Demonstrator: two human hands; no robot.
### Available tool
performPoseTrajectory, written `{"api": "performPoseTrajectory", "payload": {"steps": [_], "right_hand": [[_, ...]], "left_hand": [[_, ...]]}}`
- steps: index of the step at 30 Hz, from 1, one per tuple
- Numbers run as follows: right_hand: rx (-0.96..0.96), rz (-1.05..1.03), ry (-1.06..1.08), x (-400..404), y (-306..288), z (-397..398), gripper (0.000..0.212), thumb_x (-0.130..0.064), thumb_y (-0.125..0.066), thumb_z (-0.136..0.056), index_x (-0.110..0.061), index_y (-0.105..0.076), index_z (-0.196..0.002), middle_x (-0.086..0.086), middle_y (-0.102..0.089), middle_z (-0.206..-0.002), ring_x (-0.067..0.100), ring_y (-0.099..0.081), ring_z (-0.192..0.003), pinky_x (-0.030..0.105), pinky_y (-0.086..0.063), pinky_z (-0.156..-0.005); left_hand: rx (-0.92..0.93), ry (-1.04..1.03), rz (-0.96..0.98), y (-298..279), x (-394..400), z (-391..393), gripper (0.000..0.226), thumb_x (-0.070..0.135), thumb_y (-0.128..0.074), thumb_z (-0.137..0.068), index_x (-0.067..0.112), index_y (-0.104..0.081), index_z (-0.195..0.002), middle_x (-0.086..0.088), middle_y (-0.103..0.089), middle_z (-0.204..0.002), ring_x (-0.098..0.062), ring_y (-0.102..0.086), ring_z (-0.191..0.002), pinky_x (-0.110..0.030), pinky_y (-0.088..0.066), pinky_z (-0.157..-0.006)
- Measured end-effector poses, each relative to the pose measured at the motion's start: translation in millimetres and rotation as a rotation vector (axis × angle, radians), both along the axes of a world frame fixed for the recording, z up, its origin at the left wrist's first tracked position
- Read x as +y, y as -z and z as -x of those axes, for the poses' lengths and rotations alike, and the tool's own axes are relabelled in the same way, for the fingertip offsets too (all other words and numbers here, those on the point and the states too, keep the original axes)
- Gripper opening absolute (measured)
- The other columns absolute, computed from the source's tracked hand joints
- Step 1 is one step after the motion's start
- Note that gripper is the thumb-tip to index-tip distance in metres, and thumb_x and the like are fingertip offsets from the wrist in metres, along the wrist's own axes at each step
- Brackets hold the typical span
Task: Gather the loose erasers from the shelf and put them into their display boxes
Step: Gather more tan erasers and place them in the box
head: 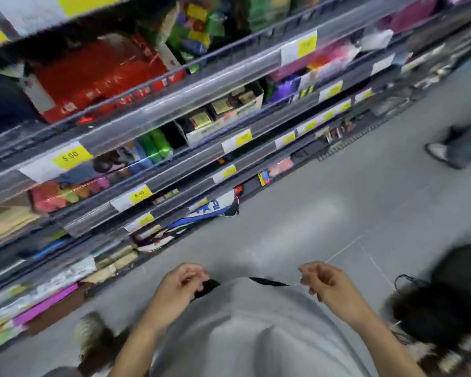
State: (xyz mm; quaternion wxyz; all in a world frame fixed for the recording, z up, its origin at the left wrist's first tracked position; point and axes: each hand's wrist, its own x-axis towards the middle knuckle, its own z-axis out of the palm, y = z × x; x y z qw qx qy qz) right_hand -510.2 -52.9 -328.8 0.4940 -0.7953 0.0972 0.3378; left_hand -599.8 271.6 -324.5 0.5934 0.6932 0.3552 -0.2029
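Operator at stocked shelving, hands idle, frame motion-blurred.

The grey tiered metal shop shelving (174, 104) runs far left to right, goods fronted for display; no erasers or display boxes can be identified. Left hand (180, 287) and right hand (324, 281) hang near, loosely curled, apparently grasping nothing.

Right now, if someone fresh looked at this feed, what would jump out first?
The red boxes on the upper left shelf stand out most, above the yellow price tags along the shelf rails. At the bottom, the left hand and right hand hang in front of a grey shirt with fingers loosely curled. The frame is blurred, so no erasers can be made out.
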Motion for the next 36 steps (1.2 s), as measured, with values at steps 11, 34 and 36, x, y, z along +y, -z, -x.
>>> {"api": "performPoseTrajectory", "payload": {"steps": [11, 34, 36], "right_hand": [[-0.046, -0.038, 0.114, -122, -1, -12, 0.020, -0.021, -0.060, -0.097, -0.036, -0.072, -0.091, -0.009, -0.073, -0.088, 0.008, -0.064, -0.068, 0.021, -0.048, -0.057], [-0.098, 0.009, 0.557, -276, -30, -202, 0.013, -0.015, -0.061, -0.097, -0.022, -0.072, -0.101, 0.004, -0.073, -0.085, 0.009, -0.061, -0.065, 0.024, -0.048, -0.064], [-0.102, 0.007, 0.580, -292, -30, -220, 0.013, -0.018, -0.062, -0.097, -0.024, -0.073, -0.100, 0.005, -0.073, -0.085, 0.008, -0.062, -0.066, 0.022, -0.048, -0.064]], "left_hand": [[0.002, 0.150, -0.020, -6, -115, -50, 0.009, 0.012, -0.065, -0.100, 0.014, -0.070, -0.107, -0.004, -0.079, -0.099, -0.003, -0.068, -0.075, -0.014, -0.051, -0.070], [-0.102, 0.562, 0.045, -3, -296, -421, 0.013, 0.011, -0.063, -0.100, 0.018, -0.071, -0.107, 0.002, -0.079, -0.097, 0.000, -0.069, -0.077, -0.016, -0.051, -0.069], [-0.130, 0.588, 0.043, -7, -312, -454, 0.014, 0.012, -0.063, -0.099, 0.019, -0.072, -0.108, 0.009, -0.078, -0.092, 0.000, -0.069, -0.078, -0.013, -0.051, -0.066]]}}
